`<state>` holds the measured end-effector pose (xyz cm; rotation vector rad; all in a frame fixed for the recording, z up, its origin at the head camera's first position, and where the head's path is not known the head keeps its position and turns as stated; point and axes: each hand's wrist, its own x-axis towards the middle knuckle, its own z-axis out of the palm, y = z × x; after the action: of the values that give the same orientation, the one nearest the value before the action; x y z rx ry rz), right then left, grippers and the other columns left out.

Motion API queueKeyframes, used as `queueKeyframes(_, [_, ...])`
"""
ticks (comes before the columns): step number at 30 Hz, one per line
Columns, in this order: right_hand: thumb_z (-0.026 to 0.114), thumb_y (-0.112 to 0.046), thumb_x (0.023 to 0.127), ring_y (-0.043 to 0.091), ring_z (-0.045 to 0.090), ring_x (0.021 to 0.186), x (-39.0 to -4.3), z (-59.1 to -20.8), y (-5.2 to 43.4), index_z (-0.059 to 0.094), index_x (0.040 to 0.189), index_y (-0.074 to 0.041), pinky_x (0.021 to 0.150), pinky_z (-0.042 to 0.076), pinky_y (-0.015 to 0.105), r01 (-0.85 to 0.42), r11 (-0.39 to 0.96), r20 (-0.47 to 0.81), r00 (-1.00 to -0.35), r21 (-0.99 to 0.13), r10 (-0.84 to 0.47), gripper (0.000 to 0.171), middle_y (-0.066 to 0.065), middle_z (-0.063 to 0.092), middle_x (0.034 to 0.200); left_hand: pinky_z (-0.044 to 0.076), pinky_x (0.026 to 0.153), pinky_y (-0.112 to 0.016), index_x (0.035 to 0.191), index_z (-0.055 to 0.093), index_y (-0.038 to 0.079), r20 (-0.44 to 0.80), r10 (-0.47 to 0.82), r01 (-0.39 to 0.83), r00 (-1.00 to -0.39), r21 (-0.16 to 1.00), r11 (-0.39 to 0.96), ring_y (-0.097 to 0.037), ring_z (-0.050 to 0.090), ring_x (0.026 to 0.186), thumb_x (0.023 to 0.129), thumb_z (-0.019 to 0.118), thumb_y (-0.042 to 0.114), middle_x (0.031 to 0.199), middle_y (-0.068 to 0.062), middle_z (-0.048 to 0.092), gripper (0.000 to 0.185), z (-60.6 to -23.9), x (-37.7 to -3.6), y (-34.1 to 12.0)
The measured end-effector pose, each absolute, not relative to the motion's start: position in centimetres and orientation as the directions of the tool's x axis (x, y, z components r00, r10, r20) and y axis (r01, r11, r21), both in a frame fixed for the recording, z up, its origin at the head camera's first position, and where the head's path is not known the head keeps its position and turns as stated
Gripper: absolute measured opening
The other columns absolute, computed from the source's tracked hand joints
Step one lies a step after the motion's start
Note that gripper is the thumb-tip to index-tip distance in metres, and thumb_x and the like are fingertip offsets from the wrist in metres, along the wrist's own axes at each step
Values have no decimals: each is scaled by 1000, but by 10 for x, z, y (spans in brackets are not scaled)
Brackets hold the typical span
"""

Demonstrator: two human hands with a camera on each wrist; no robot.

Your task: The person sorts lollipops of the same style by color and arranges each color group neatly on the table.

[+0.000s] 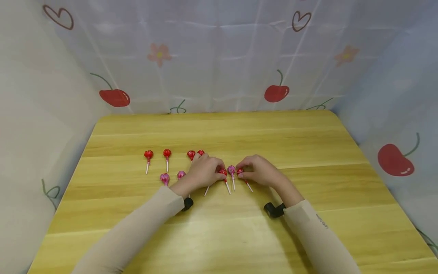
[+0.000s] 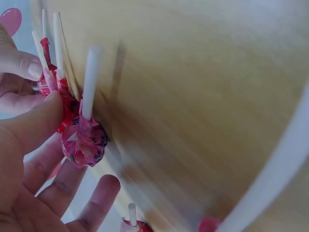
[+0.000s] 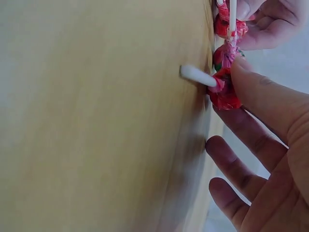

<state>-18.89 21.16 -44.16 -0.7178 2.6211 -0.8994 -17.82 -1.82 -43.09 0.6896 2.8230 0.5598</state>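
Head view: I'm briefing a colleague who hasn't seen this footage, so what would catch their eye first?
The two hands meeting mid-table: the left hand pinches a red lollipop, the right hand another red lollipop, with a pink lollipop lying between them. To their left, more red and pink lollipops lie in rows on the wooden table. Cherry-print cloth walls in the scene.

The left hand (image 1: 202, 171) covered most of one red-wrapped lollipop (image 1: 200, 152) and the upper stick of another. In the left wrist view the wooden table (image 2: 203, 96) was motion-blurred, and a white stick (image 2: 270, 179) ran off the edge.
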Motion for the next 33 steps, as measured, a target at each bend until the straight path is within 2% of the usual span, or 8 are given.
queueKeyframes(9, [81,-25,82,19,61,102,-181,-442,211,77,106,-18,95,46,43,-386,738,-89,-854,-554,-513,25,-5,73,102,28,88,-45,105,76,26,-104,469,386,-877,429,817,-19,52,91,88,74,39,100,10,74,21,-435,-177,-18])
queueKeyframes(22, [82,-27,82,19,59,102,-181,-444,210,77,102,-19,94,45,43,-367,738,-90,-863,-567,-498,22,-6,73,101,27,90,-46,106,76,26,-98,474,374,-875,483,791,-18,54,92,87,77,37,97,10,74,22,-434,-178,-19])
queueKeyframes(27, [82,-27,82,17,59,100,-181,-444,211,77,102,-20,93,46,42,-370,733,-86,-861,-570,-501,22,-7,73,101,25,93,-48,103,75,26,-80,469,361,-879,529,768,-19,60,101,86,78,35,95,11,74,19,-425,-187,-21])
queueKeyframes(33, [82,-25,82,18,60,100,-181,-441,212,78,102,-18,93,47,42,-369,723,-78,-861,-584,-502,22,-5,74,101,24,96,-47,108,73,26,-95,466,349,-880,538,768,-21,64,111,88,75,34,104,10,74,22,-411,-209,-20])
